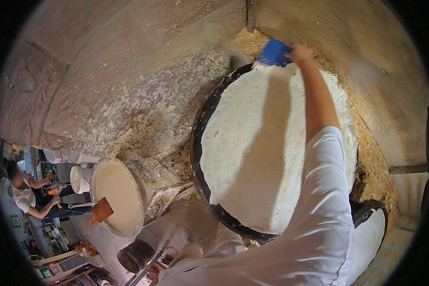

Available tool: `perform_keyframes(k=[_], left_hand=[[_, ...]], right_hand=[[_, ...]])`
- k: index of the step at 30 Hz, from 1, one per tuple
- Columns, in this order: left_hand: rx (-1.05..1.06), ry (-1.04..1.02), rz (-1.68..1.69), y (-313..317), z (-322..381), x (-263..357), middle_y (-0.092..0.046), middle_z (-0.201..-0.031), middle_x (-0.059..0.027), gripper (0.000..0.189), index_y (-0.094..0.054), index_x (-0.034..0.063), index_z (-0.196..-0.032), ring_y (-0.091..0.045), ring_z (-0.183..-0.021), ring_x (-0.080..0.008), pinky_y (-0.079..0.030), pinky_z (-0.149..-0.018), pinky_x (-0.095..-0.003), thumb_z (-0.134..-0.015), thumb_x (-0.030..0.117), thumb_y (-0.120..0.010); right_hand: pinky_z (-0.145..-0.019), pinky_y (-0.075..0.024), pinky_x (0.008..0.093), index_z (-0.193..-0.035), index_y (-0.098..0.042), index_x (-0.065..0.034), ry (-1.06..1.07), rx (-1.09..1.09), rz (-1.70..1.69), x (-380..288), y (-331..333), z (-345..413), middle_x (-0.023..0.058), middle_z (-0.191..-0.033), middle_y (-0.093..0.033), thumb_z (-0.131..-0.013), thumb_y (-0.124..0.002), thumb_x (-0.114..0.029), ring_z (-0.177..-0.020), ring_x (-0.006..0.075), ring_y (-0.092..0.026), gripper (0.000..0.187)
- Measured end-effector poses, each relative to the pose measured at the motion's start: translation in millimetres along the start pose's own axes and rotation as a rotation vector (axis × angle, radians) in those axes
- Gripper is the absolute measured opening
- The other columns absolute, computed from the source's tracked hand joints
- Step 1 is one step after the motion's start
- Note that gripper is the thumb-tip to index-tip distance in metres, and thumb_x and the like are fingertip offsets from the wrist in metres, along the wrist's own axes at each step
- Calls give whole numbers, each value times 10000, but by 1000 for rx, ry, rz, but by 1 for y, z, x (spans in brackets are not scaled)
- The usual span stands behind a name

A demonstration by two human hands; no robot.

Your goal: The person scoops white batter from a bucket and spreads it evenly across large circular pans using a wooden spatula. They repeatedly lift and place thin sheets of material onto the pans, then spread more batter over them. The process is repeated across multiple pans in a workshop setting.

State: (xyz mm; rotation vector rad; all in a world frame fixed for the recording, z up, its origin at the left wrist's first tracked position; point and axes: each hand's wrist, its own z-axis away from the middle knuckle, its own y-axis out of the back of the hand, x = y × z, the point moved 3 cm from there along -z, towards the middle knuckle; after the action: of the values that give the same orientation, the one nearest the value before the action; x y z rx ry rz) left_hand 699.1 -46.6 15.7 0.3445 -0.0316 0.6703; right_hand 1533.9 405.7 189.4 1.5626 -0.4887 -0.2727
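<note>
My right hand (302,53) grips a flat blue scraper (272,53) at the far edge of a large round black griddle (196,143). The scraper's lower edge meets the ragged rim of a thin, pale sheet of batter (243,136), which covers most of the griddle. Along the right side the sheet's rim is crumpled. My forearm and white sleeve reach over the sheet, and a shadow falls along its middle. My left hand is out of view.
Left of the griddle stands a wide basin of batter (119,186), with a brown scraper (102,210) at its rim. A white bucket (79,179) and a dark pail (135,255) are nearby. A second griddle (379,209) lies lower right. Another person holds an orange power tool (53,190).
</note>
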Motion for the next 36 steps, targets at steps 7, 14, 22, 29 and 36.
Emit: perform_keyframes(k=[7,14,22,29,36], left_hand=[[-4,-44,25,10,-21,-12,-584,-868,-74,284,-549,52,-1042,-543,-788,-182,-436,-700,-300,-802,205,-554],[-80,-171,-57,44,-68,-28,-585,-847,-45,254,-559,46,-1025,-541,-760,-147,-438,-674,-273,-813,186,-548],[-185,-492,-61,82,-123,44,-586,-824,-13,221,-570,39,-1006,-539,-727,-106,-440,-644,-241,-825,164,-542],[133,-1341,-50,23,15,254,-588,-815,-73,262,-543,35,-1005,-561,-710,-173,-449,-642,-266,-752,53,-610],[463,-1961,-503,-63,144,391,-462,-1006,-65,521,-490,105,-1080,-426,-958,-253,-276,-860,-400,-614,135,-722]], right_hand=[[-773,-432,372,-1099,-581,-241,849,228,-221,-224,40,77,79,-860,-613,-623,-687,-303,-862,262,-544,491],[-682,-464,364,-962,-608,-112,751,250,-779,-285,102,277,71,-862,-565,-626,-662,-142,-859,262,-547,341],[-713,-438,244,-1037,-526,19,-624,124,-1829,-207,49,550,49,-891,-585,-807,-597,-137,-769,110,-524,286],[-707,-456,243,-952,-561,-9,-1295,531,-1762,-155,14,718,42,-877,-597,-778,-615,-125,-755,112,-561,216],[-691,-460,268,-952,-554,10,-1187,501,-1778,-126,1,660,71,-880,-605,-755,-619,-54,-731,145,-567,217]])
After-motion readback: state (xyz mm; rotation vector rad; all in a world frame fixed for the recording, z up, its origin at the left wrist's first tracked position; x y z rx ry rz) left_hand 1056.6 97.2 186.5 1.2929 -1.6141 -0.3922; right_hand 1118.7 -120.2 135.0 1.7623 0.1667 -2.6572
